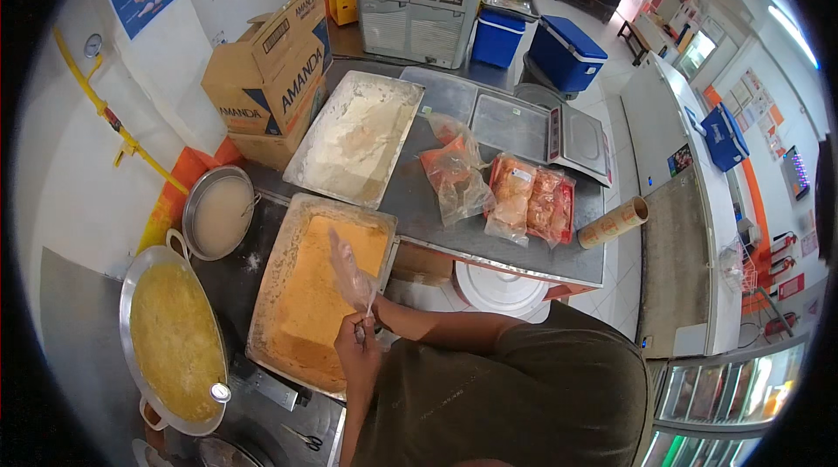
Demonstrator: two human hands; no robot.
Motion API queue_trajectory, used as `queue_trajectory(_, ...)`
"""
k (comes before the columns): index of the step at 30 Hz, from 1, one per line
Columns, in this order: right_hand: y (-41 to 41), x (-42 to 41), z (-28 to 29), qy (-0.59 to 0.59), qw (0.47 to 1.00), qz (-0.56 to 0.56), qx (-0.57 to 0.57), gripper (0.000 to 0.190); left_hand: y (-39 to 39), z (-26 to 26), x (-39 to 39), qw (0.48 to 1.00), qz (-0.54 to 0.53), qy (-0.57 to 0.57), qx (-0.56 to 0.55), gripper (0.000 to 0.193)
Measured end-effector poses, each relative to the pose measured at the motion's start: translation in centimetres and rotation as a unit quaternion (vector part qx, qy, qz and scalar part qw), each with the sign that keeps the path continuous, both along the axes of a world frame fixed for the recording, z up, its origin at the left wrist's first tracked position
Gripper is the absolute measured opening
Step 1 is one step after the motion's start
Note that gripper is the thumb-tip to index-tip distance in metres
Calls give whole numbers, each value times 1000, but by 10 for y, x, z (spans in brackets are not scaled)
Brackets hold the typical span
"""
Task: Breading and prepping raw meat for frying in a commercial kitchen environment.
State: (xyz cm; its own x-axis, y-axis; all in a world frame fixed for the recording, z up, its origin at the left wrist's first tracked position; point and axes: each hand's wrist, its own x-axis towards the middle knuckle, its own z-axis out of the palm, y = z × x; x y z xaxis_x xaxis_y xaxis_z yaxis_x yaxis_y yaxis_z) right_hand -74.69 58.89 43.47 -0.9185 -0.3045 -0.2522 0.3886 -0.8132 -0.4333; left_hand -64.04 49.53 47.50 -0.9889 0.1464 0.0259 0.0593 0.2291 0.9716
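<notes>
My right hand is inside a clear plastic glove, its fingers stretched out above a metal tray of orange breading powder. Bare, my left hand pinches the cuff of that glove at my right wrist. Neither hand touches the powder as far as I can see. Beyond this tray, a second metal tray holds white flour. To the left stands a wide two-handled pan of yellowish oil, with a round dial thermometer at its rim.
A metal bowl of cloudy liquid stands beyond the pan. Bagged raw meat lies in a red tray, near an opened plastic bag and a weighing scale. A cardboard box is by the wall. Scissors lie at the lower left.
</notes>
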Motion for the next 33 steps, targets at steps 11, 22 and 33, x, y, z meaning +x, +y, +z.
queue_trajectory(11, -33, -19, -59, 238, 970, -38, 39, 98, -4, -20, -9, 988, 105, -42, 104, 15)
queue_trajectory(22, -32, 16, 13, 287, 909, -208, 221, 97, -24, 2, -22, 999, 28, -21, -14, 21)
queue_trajectory(33, -47, 25, 120, 510, 847, -49, -141, 82, -7, -33, -8, 985, 13, 130, -112, 33)
